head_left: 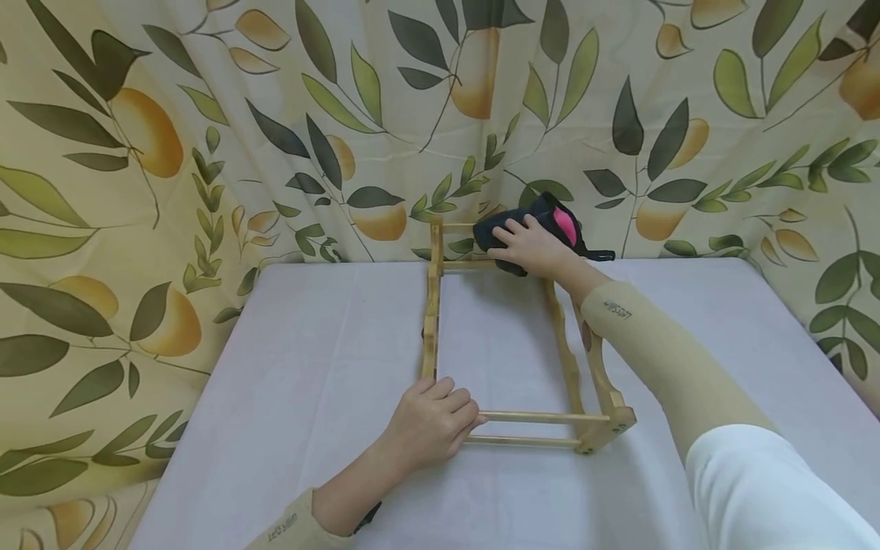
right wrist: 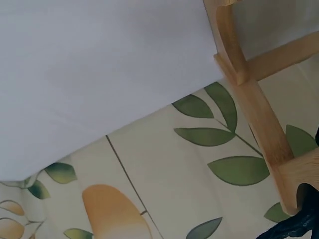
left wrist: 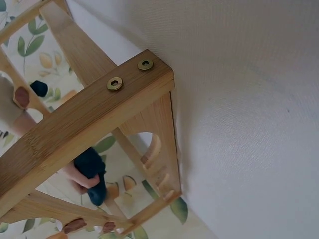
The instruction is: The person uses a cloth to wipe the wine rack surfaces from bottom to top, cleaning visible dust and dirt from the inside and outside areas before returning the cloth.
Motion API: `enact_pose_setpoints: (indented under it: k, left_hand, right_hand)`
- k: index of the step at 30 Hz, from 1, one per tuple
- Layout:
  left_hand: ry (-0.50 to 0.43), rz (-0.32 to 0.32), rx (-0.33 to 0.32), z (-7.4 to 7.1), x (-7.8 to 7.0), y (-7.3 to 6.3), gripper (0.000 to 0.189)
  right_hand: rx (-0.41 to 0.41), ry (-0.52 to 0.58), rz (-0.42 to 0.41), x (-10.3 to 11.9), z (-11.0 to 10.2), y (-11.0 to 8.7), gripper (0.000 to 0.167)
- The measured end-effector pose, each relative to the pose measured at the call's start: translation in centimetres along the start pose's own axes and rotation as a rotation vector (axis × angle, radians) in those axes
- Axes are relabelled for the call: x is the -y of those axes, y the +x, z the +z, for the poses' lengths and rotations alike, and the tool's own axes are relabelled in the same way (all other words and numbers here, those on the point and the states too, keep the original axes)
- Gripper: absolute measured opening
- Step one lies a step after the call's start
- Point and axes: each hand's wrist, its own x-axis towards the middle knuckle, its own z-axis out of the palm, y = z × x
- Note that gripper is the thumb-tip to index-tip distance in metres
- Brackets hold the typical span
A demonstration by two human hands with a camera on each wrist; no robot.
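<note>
A light wooden rack (head_left: 546, 418) with notched side rails and round crossbars stands on the white-covered table. My left hand (head_left: 433, 416) grips the rack's near left corner, its fingers curled over the top. At the far end, my right hand (head_left: 535, 248) holds a dark navy soft item (head_left: 546, 208) with a bright pink patch and a black strap; its exact kind cannot be told. The item lies over the rack's far right corner. Fingers curl around the navy item (left wrist: 89, 162) in the left wrist view. Only its edge (right wrist: 305, 219) shows in the right wrist view.
The white tablecloth (head_left: 330, 344) extends on both sides of the rack. Behind the table hangs a curtain (head_left: 412, 137) printed with leaves and orange fruit. Bolt heads (left wrist: 114, 83) dot the rack's corner piece.
</note>
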Motion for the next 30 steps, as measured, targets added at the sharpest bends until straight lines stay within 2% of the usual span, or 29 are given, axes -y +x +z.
enact_pose_setpoints:
  k: [12,16,23,30]
  left_hand:
    - [-0.011,-0.012,0.012,-0.11,0.0,-0.04,0.03]
    - [-0.014,-0.016,0.018,-0.18,-0.05,-0.04,0.031]
    - [-0.015,-0.011,0.018,-0.17,-0.05,0.02,0.031]
    - [-0.015,-0.007,0.015,-0.14,-0.04,0.06,0.031]
  right_hand:
    - [0.221,0.089,-0.009,0.19,0.41,0.59,0.06]
    - [0.216,0.075,-0.018,0.29,0.6,0.52,0.06]
    - [0.104,0.046,0.048,0.32,0.19,0.26,0.056]
    - [0.208,0.093,0.045,0.36,0.4,0.46,0.058]
